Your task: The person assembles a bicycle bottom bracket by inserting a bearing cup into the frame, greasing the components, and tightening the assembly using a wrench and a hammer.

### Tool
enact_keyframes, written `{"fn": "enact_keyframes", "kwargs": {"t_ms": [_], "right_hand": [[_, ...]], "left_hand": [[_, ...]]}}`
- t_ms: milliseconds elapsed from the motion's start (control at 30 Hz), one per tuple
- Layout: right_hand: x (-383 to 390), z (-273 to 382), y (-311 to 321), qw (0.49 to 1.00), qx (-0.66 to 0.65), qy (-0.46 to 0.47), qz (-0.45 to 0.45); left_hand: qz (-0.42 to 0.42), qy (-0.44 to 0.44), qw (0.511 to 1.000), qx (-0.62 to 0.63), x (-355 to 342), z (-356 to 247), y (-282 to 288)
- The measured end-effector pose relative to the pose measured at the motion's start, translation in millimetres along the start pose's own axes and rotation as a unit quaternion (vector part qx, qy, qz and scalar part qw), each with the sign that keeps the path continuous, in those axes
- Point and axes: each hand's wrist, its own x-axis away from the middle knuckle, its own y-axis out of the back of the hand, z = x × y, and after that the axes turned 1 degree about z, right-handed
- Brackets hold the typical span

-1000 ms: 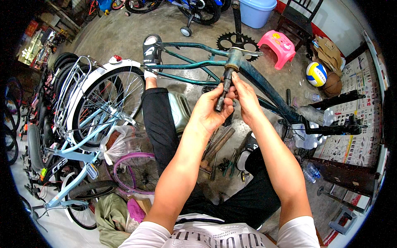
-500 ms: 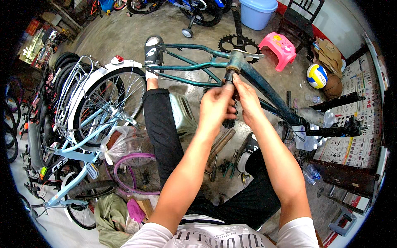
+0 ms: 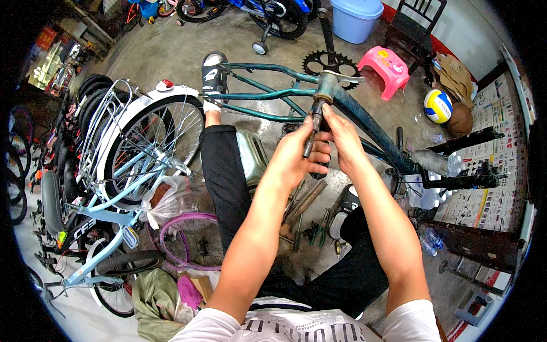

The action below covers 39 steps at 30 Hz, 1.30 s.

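A dark green bicycle frame (image 3: 364,119) lies across in front of me, its bottom bracket shell (image 3: 326,86) just beyond my hands. From the shell's near side a dark crank arm (image 3: 317,111) comes toward me. My left hand (image 3: 296,148) is curled around it, fingers bent at its right side. My right hand (image 3: 343,134) closes on it from the right, thumb close to the shell; its other fingers are mostly hidden. A toothed chainring (image 3: 316,62) sits on the shell's far side, with another crank arm (image 3: 326,31) pointing away.
A light blue bicycle (image 3: 108,199) lies at left, beside a purple wheel rim (image 3: 171,251). Pliers (image 3: 321,231) and other hand tools lie on the floor between my feet. A pink stool (image 3: 384,71), a ball (image 3: 437,106) and a blue bin (image 3: 356,20) stand beyond the frame.
My left hand has turned and moved slightly down, showing more of the crank arm's near end. My right hand has shifted a little lower.
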Motion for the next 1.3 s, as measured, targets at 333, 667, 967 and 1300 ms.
{"fn": "enact_keyframes", "kwargs": {"t_ms": [333, 667, 967, 1300], "right_hand": [[-4.4, -3.9, 5.8, 0.999, 0.028, 0.014, 0.01], [-6.1, -1.5, 4.6, 0.999, 0.043, 0.02, 0.004], [-2.2, 2.9, 2.3, 0.999, -0.019, -0.001, 0.038], [5.8, 9.7, -0.3, 1.0, -0.014, -0.021, 0.017]], "left_hand": [[-0.251, -0.218, 0.788, -0.518, -1.2, 11.7, -26.7], [-0.292, -0.249, 0.655, -0.651, -8.4, 12.6, -16.9], [-0.053, -0.073, 0.989, -0.117, -8.8, 4.3, 8.0], [0.153, 0.031, 0.97, 0.186, -3.3, -2.3, 16.2]]}}
